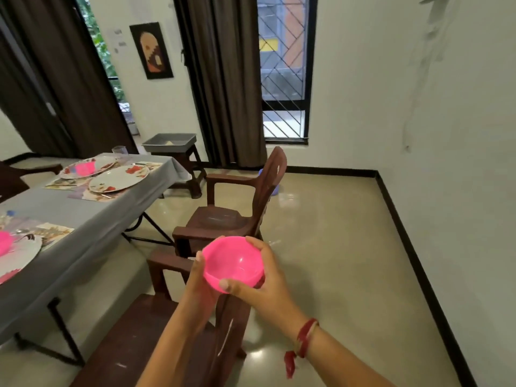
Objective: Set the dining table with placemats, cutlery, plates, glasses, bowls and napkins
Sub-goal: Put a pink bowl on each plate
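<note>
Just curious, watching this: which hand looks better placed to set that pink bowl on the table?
Probably the left hand: it cups the pink bowl on the side facing the table, which lies to the person's left. The right hand would reach across.

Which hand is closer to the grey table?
Left. The left hand holds the pink bowl on the side toward the table; the right hand grips its far side.

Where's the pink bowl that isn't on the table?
Head view, lower centre: pink bowl held between left hand and right hand, above the near brown chair, right of the table.
</note>
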The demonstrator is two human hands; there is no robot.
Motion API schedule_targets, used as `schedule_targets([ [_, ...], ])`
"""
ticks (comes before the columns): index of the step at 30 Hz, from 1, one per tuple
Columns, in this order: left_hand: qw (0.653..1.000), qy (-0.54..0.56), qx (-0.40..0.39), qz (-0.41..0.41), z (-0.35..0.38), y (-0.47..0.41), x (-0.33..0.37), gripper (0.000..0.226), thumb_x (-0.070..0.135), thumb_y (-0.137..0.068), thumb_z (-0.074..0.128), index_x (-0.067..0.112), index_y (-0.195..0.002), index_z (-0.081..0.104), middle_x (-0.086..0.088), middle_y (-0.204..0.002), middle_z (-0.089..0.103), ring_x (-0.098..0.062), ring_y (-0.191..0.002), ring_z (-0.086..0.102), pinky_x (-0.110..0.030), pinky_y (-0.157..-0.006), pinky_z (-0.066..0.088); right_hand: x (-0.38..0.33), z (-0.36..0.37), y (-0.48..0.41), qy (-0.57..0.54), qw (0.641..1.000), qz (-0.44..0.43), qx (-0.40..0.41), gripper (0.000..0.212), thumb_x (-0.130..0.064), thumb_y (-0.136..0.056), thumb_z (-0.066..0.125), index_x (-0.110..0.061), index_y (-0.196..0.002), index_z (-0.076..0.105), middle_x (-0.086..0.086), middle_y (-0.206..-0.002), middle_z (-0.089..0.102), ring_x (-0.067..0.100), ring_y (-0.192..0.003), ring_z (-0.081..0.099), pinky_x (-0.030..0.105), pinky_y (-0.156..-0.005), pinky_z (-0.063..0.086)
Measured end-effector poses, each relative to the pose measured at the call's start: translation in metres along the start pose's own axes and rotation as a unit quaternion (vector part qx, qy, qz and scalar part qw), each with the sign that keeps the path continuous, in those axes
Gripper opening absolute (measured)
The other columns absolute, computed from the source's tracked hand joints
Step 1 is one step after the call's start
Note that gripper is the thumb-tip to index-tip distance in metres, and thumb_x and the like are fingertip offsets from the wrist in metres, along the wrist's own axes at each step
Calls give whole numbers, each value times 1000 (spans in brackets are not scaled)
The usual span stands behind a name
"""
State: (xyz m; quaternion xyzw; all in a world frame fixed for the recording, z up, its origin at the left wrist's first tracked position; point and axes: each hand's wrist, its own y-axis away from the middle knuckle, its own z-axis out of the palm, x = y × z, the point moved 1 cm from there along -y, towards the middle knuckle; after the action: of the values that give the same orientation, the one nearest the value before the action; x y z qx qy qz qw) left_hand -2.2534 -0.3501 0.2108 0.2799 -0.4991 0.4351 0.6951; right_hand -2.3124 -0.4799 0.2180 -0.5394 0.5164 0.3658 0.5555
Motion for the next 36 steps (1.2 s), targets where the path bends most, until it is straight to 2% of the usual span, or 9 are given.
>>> schedule_targets([
  [3,999,-15,36,-11,30,-55,-12,104,76,-53,74,10,-131,52,-18,-121,63,-35,-109,63,-37,-77,57,18,-57,-51,21,999,-7,-46,89,-82,-42,69,-57,-121,35,-23,-130,38,0,-118,45,24,-93,50],
  [7,999,-26,30,-25,54,-106,-8,102,69,-56,77,10,-134,49,-19,-126,60,-36,-112,61,-38,-78,56,26,-103,-102,39,995,-24,-83,86,-82,-48,66,-56,-124,35,-29,-129,36,-5,-120,41,27,-98,47],
  [12,997,9,76,-30,74,-195,-20,106,64,-53,83,10,-136,45,-21,-129,58,-39,-114,60,-39,-79,57,59,-156,-207,36,986,-7,-160,85,-79,-48,71,-64,-122,33,-20,-131,41,7,-121,46,36,-98,49],
  [15,994,-6,109,-15,77,-246,-33,102,67,-56,79,12,-135,46,-18,-129,59,-37,-115,60,-39,-80,57,87,-177,-264,30,977,4,-210,100,-75,-48,75,-60,-133,24,-17,-137,39,11,-126,44,43,-102,45],
  [18,990,-10,141,7,81,-311,-50,100,71,-55,76,13,-132,50,-16,-124,63,-36,-111,62,-37,-76,58,110,-208,-334,11,969,9,-246,115,-71,-47,78,-47,-142,18,-17,-140,36,8,-128,42,37,-105,43],
  [22,982,24,187,-7,95,-392,-60,103,74,-53,75,15,-133,51,-17,-126,61,-36,-114,61,-40,-80,57,128,-242,-415,9,956,18,-292,99,-49,-62,83,-48,-137,18,-11,-140,37,11,-128,42,30,-102,44],
  [26,959,56,277,2,100,-516,-56,76,68,-79,53,13,-130,54,-20,-125,62,-37,-112,62,-53,-92,51,141,-275,-551,40,932,7,-361,108,-56,-56,82,-43,-143,18,-11,-141,37,10,-128,42,37,-105,43],
  [31,919,83,383,34,93,-590,-54,64,57,-81,46,11,-125,58,-19,-115,67,-32,-100,68,-38,-70,60,156,-275,-632,23,912,9,-410,105,-36,-68,81,-41,-145,10,-15,-132,34,9,-125,39,25,-98,39],
  [36,887,51,457,52,50,-698,-67,62,58,-83,44,13,-123,59,-15,-111,69,-28,-99,69,-35,-72,59,204,-263,-757,23,883,23,-468,108,-38,-68,81,-42,-146,6,-17,-128,32,6,-120,38,20,-92,39],
])
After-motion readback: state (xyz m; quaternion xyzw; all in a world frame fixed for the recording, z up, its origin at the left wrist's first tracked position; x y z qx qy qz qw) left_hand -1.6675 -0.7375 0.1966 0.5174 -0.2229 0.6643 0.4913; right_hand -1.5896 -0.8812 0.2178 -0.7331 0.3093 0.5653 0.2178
